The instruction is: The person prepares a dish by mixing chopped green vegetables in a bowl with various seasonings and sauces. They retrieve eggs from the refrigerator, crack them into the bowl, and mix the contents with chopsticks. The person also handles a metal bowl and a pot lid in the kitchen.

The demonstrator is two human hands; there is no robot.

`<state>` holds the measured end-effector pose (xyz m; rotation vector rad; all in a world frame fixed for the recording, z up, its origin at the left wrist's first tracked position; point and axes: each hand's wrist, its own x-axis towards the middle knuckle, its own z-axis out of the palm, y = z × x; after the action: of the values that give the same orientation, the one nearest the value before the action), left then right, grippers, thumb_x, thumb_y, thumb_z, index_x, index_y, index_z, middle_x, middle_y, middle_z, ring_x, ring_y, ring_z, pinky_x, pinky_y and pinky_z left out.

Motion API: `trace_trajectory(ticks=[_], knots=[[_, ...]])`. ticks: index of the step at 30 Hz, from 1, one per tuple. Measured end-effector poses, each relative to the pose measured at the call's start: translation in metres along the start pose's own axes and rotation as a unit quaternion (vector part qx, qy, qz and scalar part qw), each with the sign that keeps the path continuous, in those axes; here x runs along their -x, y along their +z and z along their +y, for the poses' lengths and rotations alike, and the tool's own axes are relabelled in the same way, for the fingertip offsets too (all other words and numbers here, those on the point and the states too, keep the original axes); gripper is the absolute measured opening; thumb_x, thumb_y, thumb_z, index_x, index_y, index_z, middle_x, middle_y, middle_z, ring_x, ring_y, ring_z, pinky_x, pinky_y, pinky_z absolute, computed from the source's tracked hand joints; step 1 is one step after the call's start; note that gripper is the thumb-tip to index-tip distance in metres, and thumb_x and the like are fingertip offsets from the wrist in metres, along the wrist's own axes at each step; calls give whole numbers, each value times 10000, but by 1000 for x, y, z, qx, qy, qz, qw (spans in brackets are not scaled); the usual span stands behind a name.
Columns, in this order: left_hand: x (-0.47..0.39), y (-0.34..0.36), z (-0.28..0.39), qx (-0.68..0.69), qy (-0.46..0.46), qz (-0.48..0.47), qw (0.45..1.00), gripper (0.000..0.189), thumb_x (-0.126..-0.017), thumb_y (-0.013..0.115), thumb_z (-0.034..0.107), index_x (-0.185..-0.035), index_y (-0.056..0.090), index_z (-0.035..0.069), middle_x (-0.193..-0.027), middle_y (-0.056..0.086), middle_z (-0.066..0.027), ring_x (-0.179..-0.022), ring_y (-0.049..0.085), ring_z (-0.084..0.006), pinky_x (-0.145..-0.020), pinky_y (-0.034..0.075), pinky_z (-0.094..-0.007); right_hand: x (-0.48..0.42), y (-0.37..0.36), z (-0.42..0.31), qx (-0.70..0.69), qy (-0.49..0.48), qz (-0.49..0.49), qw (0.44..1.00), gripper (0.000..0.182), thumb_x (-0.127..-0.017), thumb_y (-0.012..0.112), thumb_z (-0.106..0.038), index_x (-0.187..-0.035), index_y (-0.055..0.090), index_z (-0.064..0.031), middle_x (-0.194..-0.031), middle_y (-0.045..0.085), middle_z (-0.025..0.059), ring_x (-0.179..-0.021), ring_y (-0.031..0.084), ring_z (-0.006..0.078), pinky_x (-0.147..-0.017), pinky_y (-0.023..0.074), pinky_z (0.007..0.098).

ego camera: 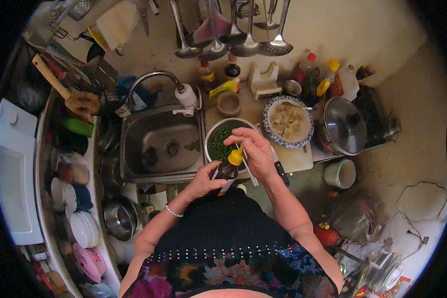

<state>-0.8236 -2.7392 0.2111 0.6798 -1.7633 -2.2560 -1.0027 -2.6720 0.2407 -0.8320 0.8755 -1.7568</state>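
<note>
My left hand [205, 181] is wrapped around a dark bottle [228, 170] with a yellow nozzle cap [236, 156], tilted over the near edge of a metal bowl. My right hand [257, 154] is at the cap's tip, with its upper fingers stretched out; whether it pinches the tip is unclear. Chopped green leaves [219, 143] lie in the metal bowl [207, 144], partly hidden by both hands. Pale chopsticks [251, 176] stick out of the bowl's near side below my right hand. A knife [282, 174] shows its black handle just right of my right wrist.
Left of the bowl is a steel sink [164, 138] with a curved faucet [152, 74]. A blue-patterned bowl [310, 128] of dumplings [286, 120] and a spoon stands on the right. Beyond it sits a lidded pot [344, 126]. Ladles [247, 46] hang above bottles along the wall.
</note>
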Motion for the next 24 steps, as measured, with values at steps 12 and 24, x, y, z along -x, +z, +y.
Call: trace_trajectory(ticks=[12, 24], knots=[[-18, 0, 2, -130, 78, 65, 986, 516, -634, 739, 220, -1039, 496, 12, -929, 514, -41, -860, 498, -116, -760, 419, -263, 4, -2, -11, 215, -11, 4, 977, 496, -677, 710, -195, -1100, 517, -22, -983, 580, 96, -905, 536, 158, -807, 419, 287], [-45, -7, 5, -234, 102, 183, 950, 577, -692, 701, 168, -1193, 447, 37, -1095, 528, -105, -995, 517, -189, -835, 424, -312, -86, -101, -2, 446, -78, 166, 876, 264, -653, 723, -182, -805, 599, -4, -736, 614, 117, -634, 574, 200, -589, 447, 311]])
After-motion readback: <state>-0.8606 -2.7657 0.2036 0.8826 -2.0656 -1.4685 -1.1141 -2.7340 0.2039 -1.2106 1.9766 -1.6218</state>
